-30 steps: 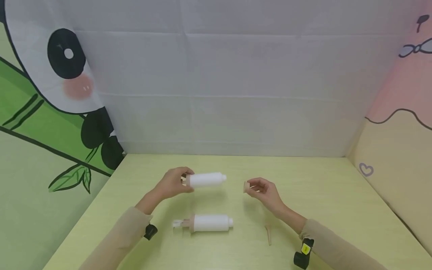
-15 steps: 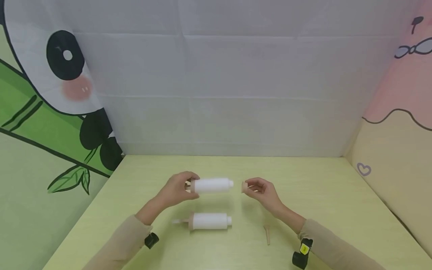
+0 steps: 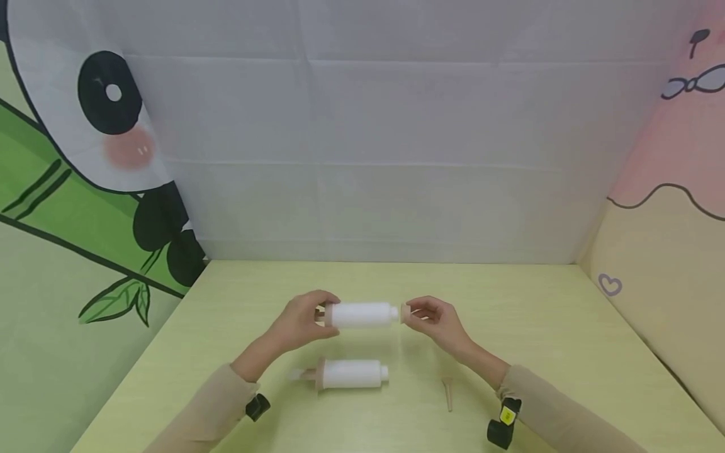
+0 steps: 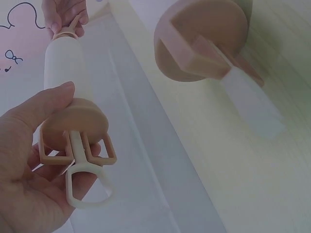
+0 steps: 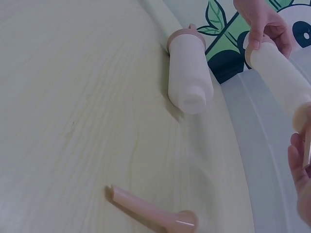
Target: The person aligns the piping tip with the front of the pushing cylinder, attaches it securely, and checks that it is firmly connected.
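Since 0.5 s ago the gap has closed — the right hand now pinches the small tan cap against the white plastic tube (held level above the table), gripped at its tan end by the left hand.

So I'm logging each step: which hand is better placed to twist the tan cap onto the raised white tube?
Probably the right hand: it pinches the tan cap at the white tube's nozzle, while the left hand grips the plunger end.

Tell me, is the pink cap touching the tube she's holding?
Touching. The left wrist view shows the cap, pinched by the right hand, sitting on the tube's far end, no gap.
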`<state>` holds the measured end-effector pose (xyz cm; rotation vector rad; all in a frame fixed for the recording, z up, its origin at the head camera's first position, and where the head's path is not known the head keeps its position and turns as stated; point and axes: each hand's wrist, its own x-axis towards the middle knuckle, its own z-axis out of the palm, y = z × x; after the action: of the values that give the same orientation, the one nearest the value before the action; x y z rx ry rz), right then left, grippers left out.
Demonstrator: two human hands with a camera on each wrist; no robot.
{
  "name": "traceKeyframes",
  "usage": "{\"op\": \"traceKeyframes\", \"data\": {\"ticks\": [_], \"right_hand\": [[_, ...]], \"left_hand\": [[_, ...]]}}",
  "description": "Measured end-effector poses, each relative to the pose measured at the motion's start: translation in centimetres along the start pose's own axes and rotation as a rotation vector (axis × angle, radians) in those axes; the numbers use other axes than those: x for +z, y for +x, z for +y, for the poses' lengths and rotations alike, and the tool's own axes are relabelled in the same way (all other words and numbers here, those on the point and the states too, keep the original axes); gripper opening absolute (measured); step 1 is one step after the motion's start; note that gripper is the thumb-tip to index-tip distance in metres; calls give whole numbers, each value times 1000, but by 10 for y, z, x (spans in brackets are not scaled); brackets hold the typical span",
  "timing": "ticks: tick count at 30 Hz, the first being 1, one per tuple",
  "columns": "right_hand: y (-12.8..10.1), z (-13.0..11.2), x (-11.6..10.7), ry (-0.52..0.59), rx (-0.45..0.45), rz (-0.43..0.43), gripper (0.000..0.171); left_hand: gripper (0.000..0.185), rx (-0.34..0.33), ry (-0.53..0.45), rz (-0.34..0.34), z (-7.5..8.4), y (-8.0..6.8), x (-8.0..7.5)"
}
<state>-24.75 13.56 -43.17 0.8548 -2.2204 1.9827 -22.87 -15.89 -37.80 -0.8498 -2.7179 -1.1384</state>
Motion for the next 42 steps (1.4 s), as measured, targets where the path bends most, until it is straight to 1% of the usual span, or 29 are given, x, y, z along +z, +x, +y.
{"op": "traceKeyframes", "data": {"ticks": [1, 7, 8, 14, 22, 28, 36, 42], "right_hand": [[0, -3, 1, -7, 2, -1, 27], [3, -3, 3, -2, -11, -11, 27], [3, 0, 3, 3, -16, -12, 27], [4, -2, 4, 12, -18, -18, 28], [3, -7, 5, 71, 2, -39, 31], [2, -10, 4, 51, 3, -40, 31], [1, -11, 0, 38, -6, -34, 31], [0, -11, -3, 27, 5, -30, 31]], "left_hand": [[43, 1, 0, 3, 0, 0, 0], [43, 7, -8, 7, 0, 0, 1], [43, 9, -9, 8, 0, 0, 1], [43, 16, -4, 15, -1, 0, 3], [43, 15, -14, 25, 2, 1, 4], [44, 18, -18, 22, 5, 1, 5], [42, 39, -5, 13, 9, 4, 5], [42, 45, -22, 8, 11, 6, 6]]}}
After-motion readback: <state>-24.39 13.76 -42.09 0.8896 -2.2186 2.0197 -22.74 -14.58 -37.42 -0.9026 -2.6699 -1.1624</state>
